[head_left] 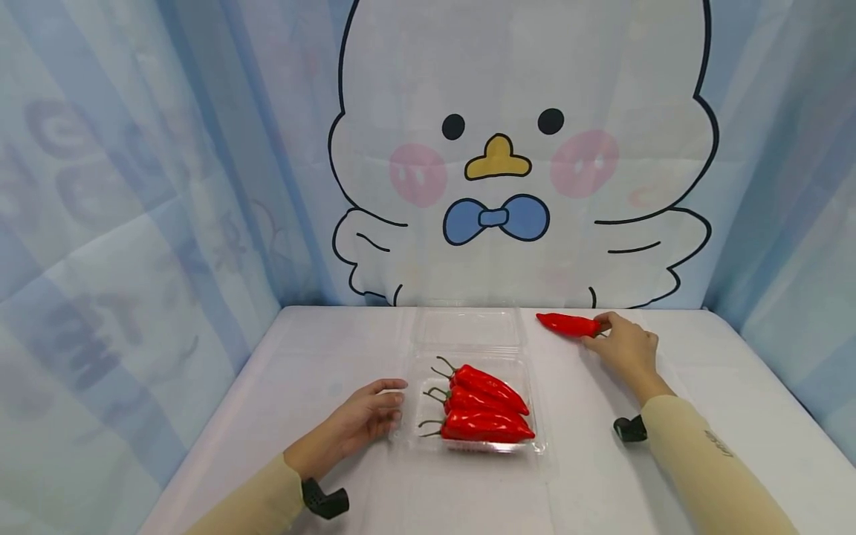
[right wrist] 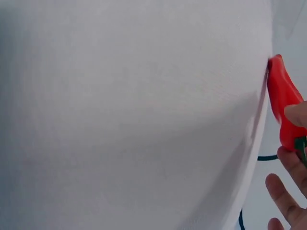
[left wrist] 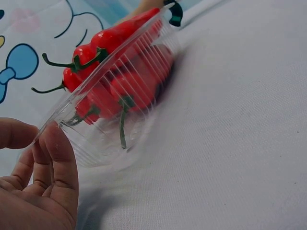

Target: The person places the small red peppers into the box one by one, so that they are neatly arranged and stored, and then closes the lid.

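A clear plastic clamshell box (head_left: 539,444) lies on the table with its lid (head_left: 468,328) folded back toward the wall. Several glossy red chili peppers (head_left: 487,426) are stacked inside, green stems pointing left. My left hand (head_left: 371,416) is at the box's left side; in the left wrist view, its thumb and fingertips pinch the rim (left wrist: 72,98). Far right of the box, my right hand (head_left: 627,353) holds another red chili pepper (head_left: 565,324) near its stem end, between thumb and finger. The right wrist view cuts off part of that hand (right wrist: 293,201).
The table (head_left: 321,357) is covered in white cloth. A curtain (head_left: 495,267) printed with a cartoon bird hangs along the back edge, and blue-white curtains (head_left: 134,223) stand at both sides. Dark wrist cameras (head_left: 325,499) stick out from both sleeves.
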Demonstrator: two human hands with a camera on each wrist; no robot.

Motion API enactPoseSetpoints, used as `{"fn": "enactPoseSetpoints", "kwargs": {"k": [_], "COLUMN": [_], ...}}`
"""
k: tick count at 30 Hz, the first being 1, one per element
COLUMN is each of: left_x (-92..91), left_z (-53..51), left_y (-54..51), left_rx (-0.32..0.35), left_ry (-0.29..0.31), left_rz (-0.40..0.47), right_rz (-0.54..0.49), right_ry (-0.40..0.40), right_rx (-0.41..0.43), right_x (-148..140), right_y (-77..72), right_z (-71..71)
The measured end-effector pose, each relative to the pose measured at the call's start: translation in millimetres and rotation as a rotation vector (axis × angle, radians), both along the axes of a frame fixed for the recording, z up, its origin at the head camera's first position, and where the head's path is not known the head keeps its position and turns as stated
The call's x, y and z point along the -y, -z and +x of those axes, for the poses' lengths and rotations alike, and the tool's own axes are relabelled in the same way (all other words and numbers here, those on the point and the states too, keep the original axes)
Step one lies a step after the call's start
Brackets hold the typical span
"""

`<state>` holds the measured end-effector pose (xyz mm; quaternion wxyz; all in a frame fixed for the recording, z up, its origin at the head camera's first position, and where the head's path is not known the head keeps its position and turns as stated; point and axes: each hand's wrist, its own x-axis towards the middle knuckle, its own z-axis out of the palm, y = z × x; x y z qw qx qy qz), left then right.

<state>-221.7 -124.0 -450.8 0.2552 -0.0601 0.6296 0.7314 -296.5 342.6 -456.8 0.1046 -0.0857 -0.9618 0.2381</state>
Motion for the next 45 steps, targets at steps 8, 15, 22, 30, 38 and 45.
{"fn": "enactPoseSetpoints", "kwargs": {"k": [8, 15, 22, 30, 38, 45], "left_x": [0.4, -0.1, -0.1, 0.1, -0.9, 0.2], "left_z": [0.3, 0.1, -0.3, -0.3, -0.3, -0.6], "left_y": [-1.2, -0.7, -0.5, -0.6, 0.6, 0.8], "left_rx": [0.0, -0.001, 0.003, 0.003, 0.0, 0.0], "left_ry": [-0.006, -0.006, -0.009, -0.006, -0.006, 0.0], "left_rz": [-0.011, -0.013, -0.002, 0.007, 0.002, -0.001], "right_rz": [-0.07, -0.201, -0.326, -0.389, -0.649, -0.323], "right_ry": [0.002, 0.023, 0.027, 0.041, 0.102, -0.122], "right_rx": [-0.08, -0.121, -0.122, -0.188, -0.16, 0.14], "right_x": [1.2, 7.4, 14.6, 16.0, 24.8, 39.8], "right_y": [-7.7, -15.5, -22.8, -25.2, -31.6, -19.7], "right_z": [1.8, 3.1, 2.8, 2.7, 0.3, -1.8]}}
